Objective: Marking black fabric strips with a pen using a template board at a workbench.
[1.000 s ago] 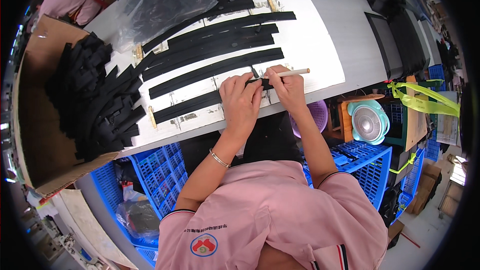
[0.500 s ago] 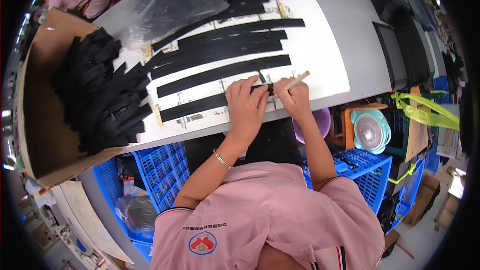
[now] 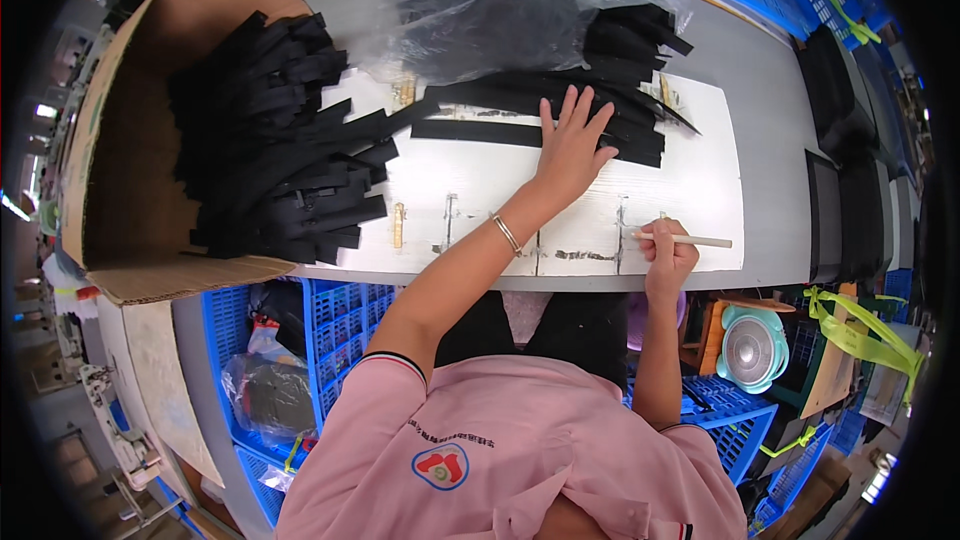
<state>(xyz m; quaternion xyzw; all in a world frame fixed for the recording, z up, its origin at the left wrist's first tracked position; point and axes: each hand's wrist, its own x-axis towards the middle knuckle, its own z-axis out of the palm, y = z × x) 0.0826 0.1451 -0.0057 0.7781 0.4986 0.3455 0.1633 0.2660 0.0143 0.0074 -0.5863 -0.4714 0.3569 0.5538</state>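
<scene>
My left hand (image 3: 575,147) lies with fingers spread on black fabric strips (image 3: 490,133) at the far side of a white board (image 3: 460,180). Between the fingers of my right hand (image 3: 667,250) is a pale, slim marking pen (image 3: 710,241), held over the board's near right part. Dark lines and smudges mark the board's bare near half, and small yellowish tape pieces (image 3: 398,225) stick to it. More black strips (image 3: 625,35) are heaped behind my left hand, partly against a clear plastic bag (image 3: 480,10).
An open cardboard box (image 3: 120,140) stands at the left, with a pile of black strips (image 3: 270,140) spilling onto the board. Black padded pieces (image 3: 865,160) are stacked at the right. Below the table are blue crates (image 3: 345,340) and a small teal fan (image 3: 752,348).
The separate strips from the board's near half are now gathered at its far side under my left hand, which moved away from me. My right hand keeps the pen. The whole view has shifted.
</scene>
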